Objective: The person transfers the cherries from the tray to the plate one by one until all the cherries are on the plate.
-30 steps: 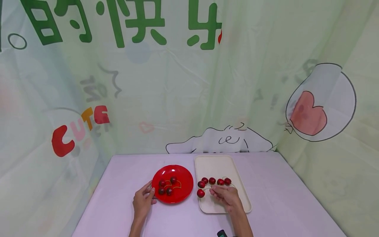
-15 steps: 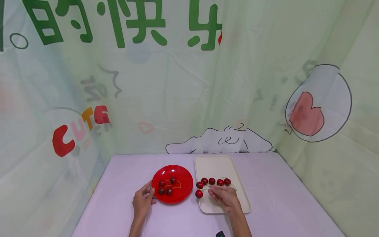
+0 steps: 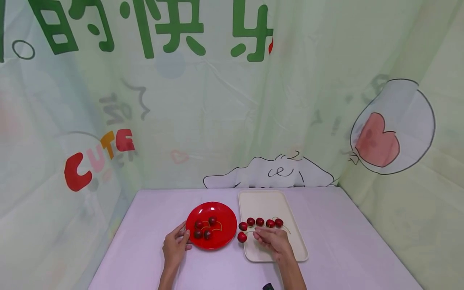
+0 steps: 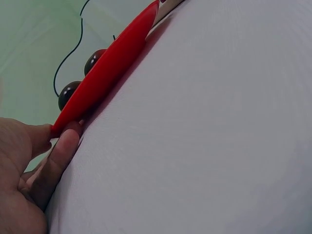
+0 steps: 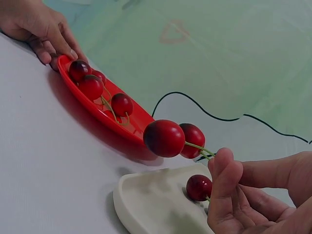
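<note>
My left hand (image 3: 175,246) grips the left rim of a round red plate (image 3: 228,223), thumb on top and fingers beneath. In the left wrist view the plate (image 4: 105,78) appears edge-on. Several dark red cherries (image 3: 208,234) with looped stems lie on it. With thumb and fingertips, my right hand (image 3: 274,241) pinches the green stems of a pair of cherries (image 5: 164,139), which hang in the air at the left edge of a cream tray (image 3: 262,201). Across the tray's middle lie several more cherries (image 3: 259,222), partly behind the right hand.
Plate and tray stand side by side on a table with a pale lilac cloth (image 3: 156,209). A printed curtain (image 3: 181,121) rises behind the table and at both sides. A small dark object (image 3: 268,286) shows at the bottom edge, by the right forearm.
My right hand has shifted slightly left, carrying the pinched cherries past the tray's left edge toward the plate. The left hand and the plate stay where they were.
</note>
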### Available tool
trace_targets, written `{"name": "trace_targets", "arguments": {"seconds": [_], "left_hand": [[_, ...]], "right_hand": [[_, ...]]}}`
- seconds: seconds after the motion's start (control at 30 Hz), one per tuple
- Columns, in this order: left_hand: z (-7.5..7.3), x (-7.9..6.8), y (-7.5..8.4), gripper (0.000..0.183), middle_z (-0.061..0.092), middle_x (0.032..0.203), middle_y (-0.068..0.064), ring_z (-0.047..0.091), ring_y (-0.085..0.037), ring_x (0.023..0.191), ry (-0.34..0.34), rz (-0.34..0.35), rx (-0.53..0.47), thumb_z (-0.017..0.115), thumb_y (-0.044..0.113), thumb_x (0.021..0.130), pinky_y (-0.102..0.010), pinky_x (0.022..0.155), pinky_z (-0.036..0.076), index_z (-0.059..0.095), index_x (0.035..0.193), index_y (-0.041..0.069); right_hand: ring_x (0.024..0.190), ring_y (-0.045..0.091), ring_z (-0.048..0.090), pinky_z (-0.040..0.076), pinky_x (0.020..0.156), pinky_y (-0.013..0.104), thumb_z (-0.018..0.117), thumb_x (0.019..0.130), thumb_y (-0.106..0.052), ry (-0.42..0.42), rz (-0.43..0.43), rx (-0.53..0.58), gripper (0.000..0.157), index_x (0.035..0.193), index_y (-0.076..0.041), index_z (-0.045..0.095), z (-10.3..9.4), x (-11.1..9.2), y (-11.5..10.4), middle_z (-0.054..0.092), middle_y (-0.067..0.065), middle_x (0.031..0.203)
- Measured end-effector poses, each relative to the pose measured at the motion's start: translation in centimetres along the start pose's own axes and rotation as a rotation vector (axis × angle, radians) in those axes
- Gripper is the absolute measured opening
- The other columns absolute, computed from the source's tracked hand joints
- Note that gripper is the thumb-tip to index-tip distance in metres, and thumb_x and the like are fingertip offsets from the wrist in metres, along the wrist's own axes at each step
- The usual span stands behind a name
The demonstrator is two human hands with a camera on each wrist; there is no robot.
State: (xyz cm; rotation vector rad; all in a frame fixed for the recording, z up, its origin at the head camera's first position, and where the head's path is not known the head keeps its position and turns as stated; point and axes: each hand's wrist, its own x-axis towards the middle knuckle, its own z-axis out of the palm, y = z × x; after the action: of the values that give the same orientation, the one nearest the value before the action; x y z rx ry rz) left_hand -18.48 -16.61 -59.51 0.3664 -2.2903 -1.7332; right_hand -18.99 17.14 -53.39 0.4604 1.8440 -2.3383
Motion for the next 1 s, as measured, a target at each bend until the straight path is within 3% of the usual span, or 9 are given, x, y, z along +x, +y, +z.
{"name": "trace_targets", "arguments": {"seconds": [0.33, 0.73, 1.0], "left_hand": [[0.0, 0.1, -0.2, 0.045, 0.075, 0.118, -0.024, 0.080, -0.016, 0.070, 0.000, -0.016, 0.003, 0.070, 0.009, 0.107, -0.022, 0.061, 0.065, 0.066, 0.151, 0.009], [0.1, 0.5, -0.7, 0.044, 0.074, 0.116, -0.025, 0.080, -0.016, 0.071, 0.005, 0.022, -0.013, 0.071, 0.008, 0.106, -0.024, 0.062, 0.066, 0.066, 0.150, 0.009], [0.1, 0.2, -0.5, 0.044, 0.075, 0.118, -0.023, 0.080, -0.016, 0.072, 0.009, 0.000, -0.003, 0.071, 0.010, 0.107, -0.022, 0.062, 0.065, 0.067, 0.150, 0.011]], "right_hand": [[0.074, 0.013, 0.079, 0.065, 0.068, 0.021, 0.077, 0.098, 0.001, 0.015, 0.007, 0.007, 0.034, 0.127, 0.017, 0.071, 1.0, -0.1, 0.0, 0.083, 0.011, 0.087], [0.069, 0.012, 0.077, 0.064, 0.064, 0.020, 0.076, 0.098, 0.003, 0.031, -0.030, 0.044, 0.030, 0.123, 0.020, 0.072, 2.7, 0.2, 0.4, 0.082, 0.011, 0.081], [0.069, 0.011, 0.077, 0.064, 0.064, 0.019, 0.076, 0.098, 0.003, 0.039, -0.028, 0.054, 0.029, 0.123, 0.019, 0.073, 3.1, 0.3, 1.0, 0.082, 0.010, 0.082]]}}
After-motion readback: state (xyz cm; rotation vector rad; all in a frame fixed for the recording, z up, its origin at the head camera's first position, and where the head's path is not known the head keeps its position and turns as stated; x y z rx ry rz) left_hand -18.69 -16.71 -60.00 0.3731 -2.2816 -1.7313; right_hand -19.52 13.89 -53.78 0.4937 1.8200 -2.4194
